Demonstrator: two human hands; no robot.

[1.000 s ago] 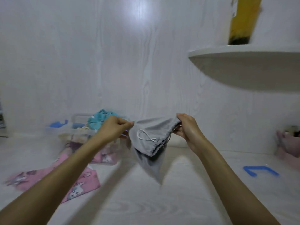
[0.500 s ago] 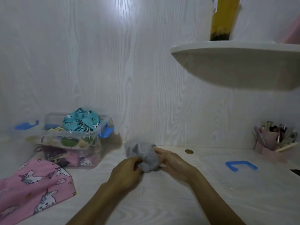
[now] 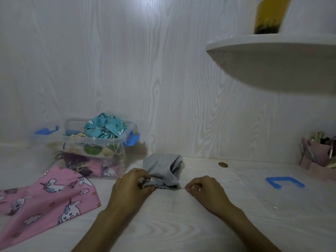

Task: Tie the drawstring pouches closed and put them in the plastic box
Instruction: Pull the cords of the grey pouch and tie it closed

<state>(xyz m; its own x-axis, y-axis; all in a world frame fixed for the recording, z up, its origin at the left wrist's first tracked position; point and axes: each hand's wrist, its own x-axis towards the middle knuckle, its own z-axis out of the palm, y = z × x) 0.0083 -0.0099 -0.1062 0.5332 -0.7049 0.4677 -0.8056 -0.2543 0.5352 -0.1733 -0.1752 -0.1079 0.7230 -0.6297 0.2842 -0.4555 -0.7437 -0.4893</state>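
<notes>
Grey pouch on worktop; left hand grip pinches its gathered mouth, right hand pinches the cord — overpull risks snapping or slipping before knotting.

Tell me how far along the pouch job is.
Done: the teal pouch and others already sit in the plastic box. In hand: the grey pouch lies on the table, the left hand gripping its gathered mouth, the right hand pinching the cord. Left: the pink unicorn pouch, lying flat.
</notes>
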